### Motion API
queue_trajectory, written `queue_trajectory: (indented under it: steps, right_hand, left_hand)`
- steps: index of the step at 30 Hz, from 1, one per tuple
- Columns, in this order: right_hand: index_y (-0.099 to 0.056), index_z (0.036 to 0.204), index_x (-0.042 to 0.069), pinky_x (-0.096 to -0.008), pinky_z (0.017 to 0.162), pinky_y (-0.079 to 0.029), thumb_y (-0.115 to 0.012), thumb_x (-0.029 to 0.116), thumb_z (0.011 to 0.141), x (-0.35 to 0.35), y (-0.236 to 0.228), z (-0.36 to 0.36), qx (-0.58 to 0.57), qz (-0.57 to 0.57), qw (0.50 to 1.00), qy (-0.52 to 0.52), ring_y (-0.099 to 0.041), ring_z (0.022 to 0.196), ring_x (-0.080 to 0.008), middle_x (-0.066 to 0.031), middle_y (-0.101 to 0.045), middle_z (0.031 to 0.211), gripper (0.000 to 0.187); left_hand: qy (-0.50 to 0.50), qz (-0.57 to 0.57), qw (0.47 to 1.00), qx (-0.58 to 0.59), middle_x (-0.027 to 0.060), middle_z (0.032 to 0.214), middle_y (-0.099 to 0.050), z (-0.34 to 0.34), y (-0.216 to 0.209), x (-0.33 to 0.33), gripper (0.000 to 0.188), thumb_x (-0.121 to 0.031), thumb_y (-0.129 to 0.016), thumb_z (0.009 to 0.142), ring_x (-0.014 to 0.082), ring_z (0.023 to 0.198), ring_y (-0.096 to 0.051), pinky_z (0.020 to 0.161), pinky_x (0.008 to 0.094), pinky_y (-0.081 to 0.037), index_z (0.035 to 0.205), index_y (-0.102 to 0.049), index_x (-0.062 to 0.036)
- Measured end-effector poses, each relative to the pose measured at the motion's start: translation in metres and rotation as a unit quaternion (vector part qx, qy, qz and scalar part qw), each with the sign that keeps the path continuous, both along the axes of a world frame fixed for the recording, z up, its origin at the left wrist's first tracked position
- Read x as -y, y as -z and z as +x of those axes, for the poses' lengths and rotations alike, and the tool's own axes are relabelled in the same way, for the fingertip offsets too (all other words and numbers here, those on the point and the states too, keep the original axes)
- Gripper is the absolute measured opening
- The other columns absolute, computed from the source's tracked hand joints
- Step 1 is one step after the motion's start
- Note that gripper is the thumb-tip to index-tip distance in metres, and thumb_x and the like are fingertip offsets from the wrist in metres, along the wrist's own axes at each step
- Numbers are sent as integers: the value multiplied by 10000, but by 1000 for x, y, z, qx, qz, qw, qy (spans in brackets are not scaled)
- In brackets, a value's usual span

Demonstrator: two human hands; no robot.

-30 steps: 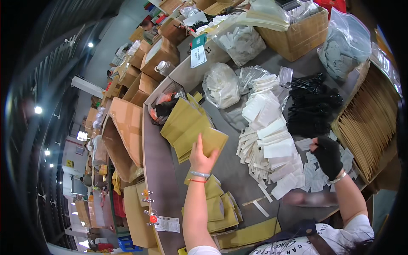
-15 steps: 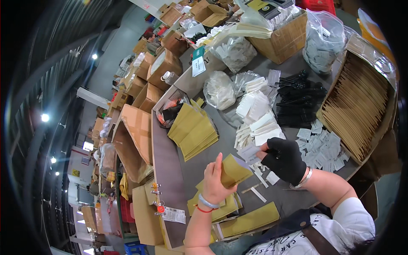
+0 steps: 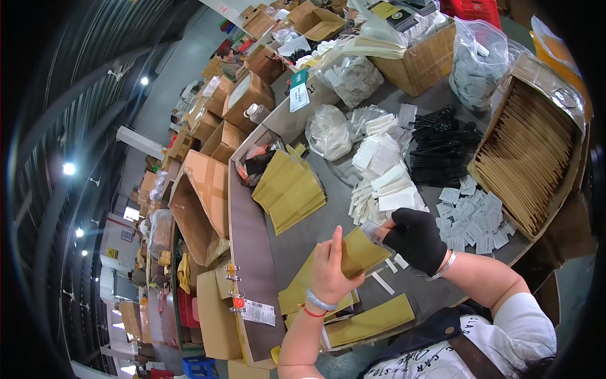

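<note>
In the workshop, one open brown carton (image 3: 205,208) is seen beyond the left edge of a grey tabletop (image 3: 254,237), and one other person (image 3: 227,60) is made out farther back. Near the front of the tabletop, one olive-yellow envelope (image 3: 363,254) is held up by the bare left hand (image 3: 334,268), its thumb and fingers closed around the paper and one finger pointed upward. At the envelope's open end, one small pale slip (image 3: 371,232) is pinched narrowly by the fingers of the right hand (image 3: 413,240), which is covered by one black fingerless glove; whether the slip lies inside or in front of the mouth cannot be told. One fan of at least four envelopes (image 3: 289,192) is laid out near one wire basket (image 3: 240,170), and one long envelope (image 3: 372,322) is placed flat near the front edge. Three heaps are spread beyond the right hand, their pieces too many to be counted: white papers (image 3: 382,167), black utensils (image 3: 439,155) and small printed cards (image 3: 476,221). Three filled clear bags (image 3: 330,132) are stood farther back, and at the right one box (image 3: 530,158) is packed with brown sheets.
</note>
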State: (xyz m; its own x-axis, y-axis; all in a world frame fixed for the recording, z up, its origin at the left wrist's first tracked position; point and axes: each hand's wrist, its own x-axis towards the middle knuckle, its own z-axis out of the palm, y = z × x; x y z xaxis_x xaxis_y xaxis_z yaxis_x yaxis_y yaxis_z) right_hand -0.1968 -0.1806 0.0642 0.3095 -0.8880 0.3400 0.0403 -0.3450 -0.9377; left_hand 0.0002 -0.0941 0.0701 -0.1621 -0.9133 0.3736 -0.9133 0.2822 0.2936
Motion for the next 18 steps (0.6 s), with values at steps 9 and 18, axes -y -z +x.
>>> queue_trajectory:
  steps: [9, 18]
  right_hand:
    - [-701, 830, 55, -280, 577, -482, -711, 148, 777, 6, 8, -7, -17, 50, 989, -137, -606, 572, -135, -91, -627, 626, 108]
    - [-635, 921, 20, -257, 638, -478, -748, 197, 760, 24, 48, 14, -22, 167, 907, -386, -591, 704, -89, -37, -629, 742, 264]
  left_hand:
    - [-5, -21, 1000, 4, 129, 966, -504, 0, 7, -4, 1023, -92, -797, 560, 306, 868, -500, 782, 383, -441, 1423, -264, 39]
    - [22, 25, 998, 55, 108, 1020, -509, 10, 11, -20, 1025, -122, -804, 535, 297, 900, -504, 823, 411, -417, 1430, -313, -31]
